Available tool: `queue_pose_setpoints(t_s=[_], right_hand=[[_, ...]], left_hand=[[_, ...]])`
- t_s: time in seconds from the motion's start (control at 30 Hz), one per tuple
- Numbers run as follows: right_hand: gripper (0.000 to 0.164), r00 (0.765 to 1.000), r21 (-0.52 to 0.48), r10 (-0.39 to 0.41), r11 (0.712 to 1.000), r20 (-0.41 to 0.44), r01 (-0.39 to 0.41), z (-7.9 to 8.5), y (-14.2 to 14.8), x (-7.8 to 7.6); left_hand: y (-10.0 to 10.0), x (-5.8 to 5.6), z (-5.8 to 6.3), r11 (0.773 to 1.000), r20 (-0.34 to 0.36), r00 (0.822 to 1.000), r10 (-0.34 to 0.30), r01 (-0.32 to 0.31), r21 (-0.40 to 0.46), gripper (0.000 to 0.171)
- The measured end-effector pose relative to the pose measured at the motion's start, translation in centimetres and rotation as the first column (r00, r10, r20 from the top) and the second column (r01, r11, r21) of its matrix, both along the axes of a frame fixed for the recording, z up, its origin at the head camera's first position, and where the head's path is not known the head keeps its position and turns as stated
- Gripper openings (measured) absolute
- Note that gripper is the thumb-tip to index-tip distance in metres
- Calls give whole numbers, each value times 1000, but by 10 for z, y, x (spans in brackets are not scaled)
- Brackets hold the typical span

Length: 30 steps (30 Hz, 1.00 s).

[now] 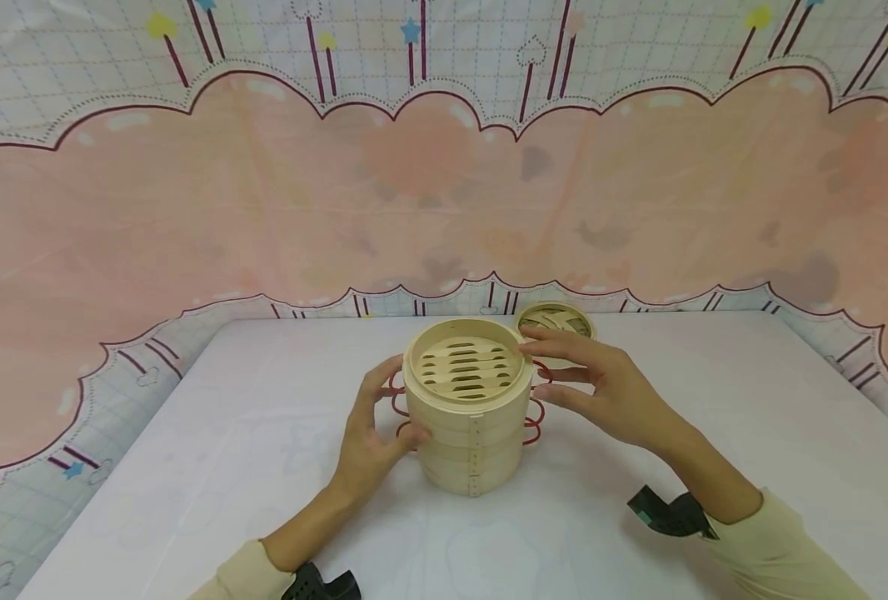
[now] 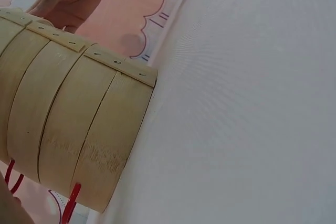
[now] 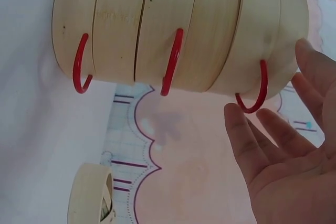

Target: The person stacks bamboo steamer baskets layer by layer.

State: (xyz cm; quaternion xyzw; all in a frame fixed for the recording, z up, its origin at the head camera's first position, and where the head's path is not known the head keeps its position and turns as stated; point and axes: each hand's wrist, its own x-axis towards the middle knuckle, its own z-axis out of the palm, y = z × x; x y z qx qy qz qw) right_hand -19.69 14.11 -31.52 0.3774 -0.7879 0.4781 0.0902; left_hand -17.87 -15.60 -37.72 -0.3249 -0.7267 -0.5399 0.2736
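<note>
- Left hand (image 1: 369, 446): fingers and thumb curved round the left side of the bamboo steamer (image 1: 468, 450), thumb toward the front.
- Right hand (image 1: 612, 392): fingers spread, tips at the steamer's upper right; cannot tell how firmly they touch.
- One steamer stack, upright on the counter (image 1: 264, 467).
- Three red handles (image 3: 174, 59) in the right wrist view.
- One woven lid (image 1: 556, 317), behind, to the right.

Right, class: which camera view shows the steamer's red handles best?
The right wrist view: three red handles appear large and clear on the steamer. The head view shows smaller ones on both sides; the left wrist view catches only parts at lower left.
</note>
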Motion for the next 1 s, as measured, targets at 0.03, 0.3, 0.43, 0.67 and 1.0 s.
queue_pose_setpoints(t_s=[0.03, 0.3, 0.43, 0.67, 1.0], right_hand=[[49, 1000, 1, -9, 1000, -4, 9, 0, 1, -1], [39, 991, 8, -127, 992, 35, 127, -2, 12, -11], [37, 978, 20, -199, 980, 64, 198, -6, 18, -17], [38, 938, 47, -329, 944, 111, 325, -17, 32, -33], [51, 847, 198, -463, 884, 260, 423, -37, 50, -50]], left_hand=[[1, 2, 3, 1000, 4, 1000, -4, 4, 2, 85], [2, 10, 9, 1000, 8, 1000, -5, 5, 8, 85], [2, 9, 7, 1000, 6, 1000, -16, 16, 17, 85], [2, 8, 7, 999, 4, 999, -36, 35, 25, 85], [2, 9, 7, 1000, 26, 1000, -16, 16, 9, 86]])
